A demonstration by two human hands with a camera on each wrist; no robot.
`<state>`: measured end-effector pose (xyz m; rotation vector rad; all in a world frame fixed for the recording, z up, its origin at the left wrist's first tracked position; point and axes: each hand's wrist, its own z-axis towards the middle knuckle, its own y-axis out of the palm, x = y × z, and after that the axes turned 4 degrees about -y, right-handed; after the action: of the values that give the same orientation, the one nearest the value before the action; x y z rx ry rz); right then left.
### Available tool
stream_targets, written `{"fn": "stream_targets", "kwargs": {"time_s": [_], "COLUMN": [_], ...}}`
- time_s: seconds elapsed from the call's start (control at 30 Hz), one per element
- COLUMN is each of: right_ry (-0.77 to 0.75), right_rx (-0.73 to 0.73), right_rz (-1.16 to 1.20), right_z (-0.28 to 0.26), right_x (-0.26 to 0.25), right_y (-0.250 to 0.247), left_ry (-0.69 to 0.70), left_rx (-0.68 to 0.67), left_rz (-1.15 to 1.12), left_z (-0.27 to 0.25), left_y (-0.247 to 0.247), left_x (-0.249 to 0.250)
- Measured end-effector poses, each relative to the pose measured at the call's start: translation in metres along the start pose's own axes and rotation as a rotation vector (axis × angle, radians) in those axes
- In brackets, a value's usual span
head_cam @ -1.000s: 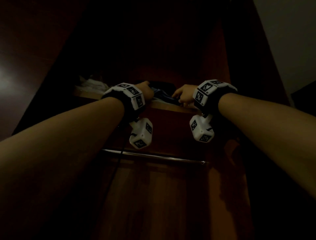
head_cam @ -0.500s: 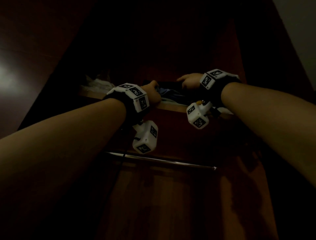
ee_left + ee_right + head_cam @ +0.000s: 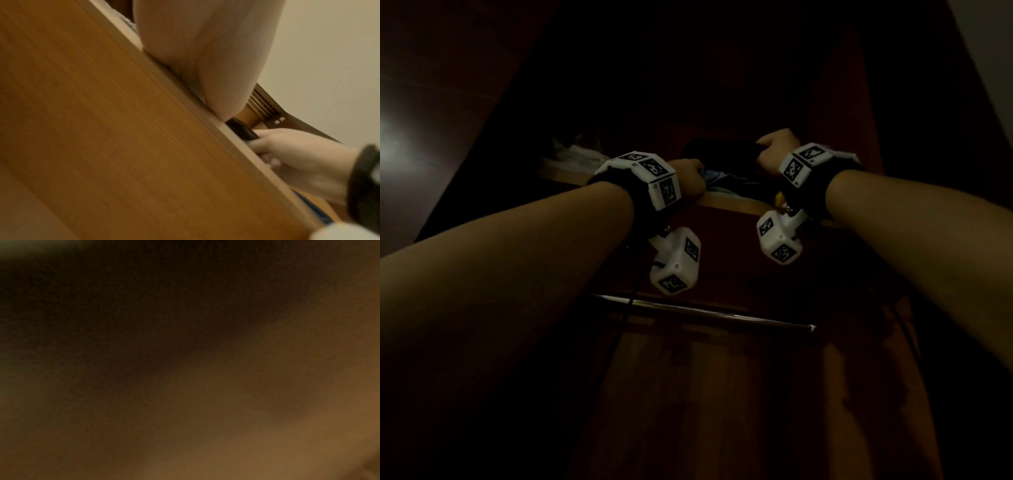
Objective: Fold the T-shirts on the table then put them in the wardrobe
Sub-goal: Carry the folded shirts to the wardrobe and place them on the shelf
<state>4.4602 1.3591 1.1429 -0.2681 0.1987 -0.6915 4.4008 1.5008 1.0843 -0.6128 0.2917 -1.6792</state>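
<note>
I look up into a dark wooden wardrobe. A stack of folded T-shirts lies on the high shelf (image 3: 736,205): a dark T-shirt (image 3: 722,150) on top and a bluish T-shirt (image 3: 726,180) under it. My right hand (image 3: 774,150) reaches over the stack's right end, and the left wrist view shows the right hand (image 3: 298,154) with fingers curled round the dark T-shirt (image 3: 242,129). My left hand (image 3: 690,181) rests at the shelf edge against the bluish fabric, fingers hidden. The left palm (image 3: 205,48) leans on the shelf front (image 3: 123,129). The right wrist view is a dark blur.
A metal hanging rail (image 3: 702,311) crosses below the shelf. Pale crumpled fabric (image 3: 575,157) lies on the shelf to the left of the stack. The wardrobe's side walls (image 3: 859,102) close in on both sides.
My right hand has risen from the shelf's front edge and moved deeper in, onto the dark T-shirt. My left hand has stayed at the stack's left end.
</note>
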Motion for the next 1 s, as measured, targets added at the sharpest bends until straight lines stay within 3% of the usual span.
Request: {"fn": "stream_targets", "kwargs": {"time_s": [0.2,0.37,0.43,0.57,0.7,0.8,0.93,1.0], "right_ry": [0.008,-0.116,-0.136,-0.097,-0.065,-0.072,-0.091,-0.105], "right_rx": [-0.314,-0.465,-0.522,-0.561,-0.63,-0.645,-0.515,-0.53], "right_rz": [-0.172,-0.258,-0.285,-0.31,-0.336,-0.289,-0.226,-0.227], "right_z": [-0.017,-0.029,-0.033,-0.039,-0.043,-0.046,-0.047,-0.05], "right_x": [-0.011,-0.034,-0.038,-0.037,-0.034,-0.033,-0.03,-0.028], "right_y": [-0.011,-0.011,-0.008,-0.012,-0.012,-0.011,-0.017,-0.02], "left_ry": [-0.03,0.005,0.074,0.036,-0.015,-0.008,0.049,0.039], "left_rx": [0.0,0.291,0.223,0.027,-0.053,-0.026,0.156,0.174], "left_rz": [-0.02,-0.171,-0.066,0.189,0.158,0.142,0.034,0.017], "left_z": [0.005,0.01,0.011,0.015,0.006,0.002,-0.005,-0.012], "left_y": [0.001,0.009,0.006,0.002,-0.004,-0.007,-0.009,-0.01], "left_x": [-0.001,-0.007,-0.007,-0.005,-0.002,-0.001,-0.003,-0.005]}}
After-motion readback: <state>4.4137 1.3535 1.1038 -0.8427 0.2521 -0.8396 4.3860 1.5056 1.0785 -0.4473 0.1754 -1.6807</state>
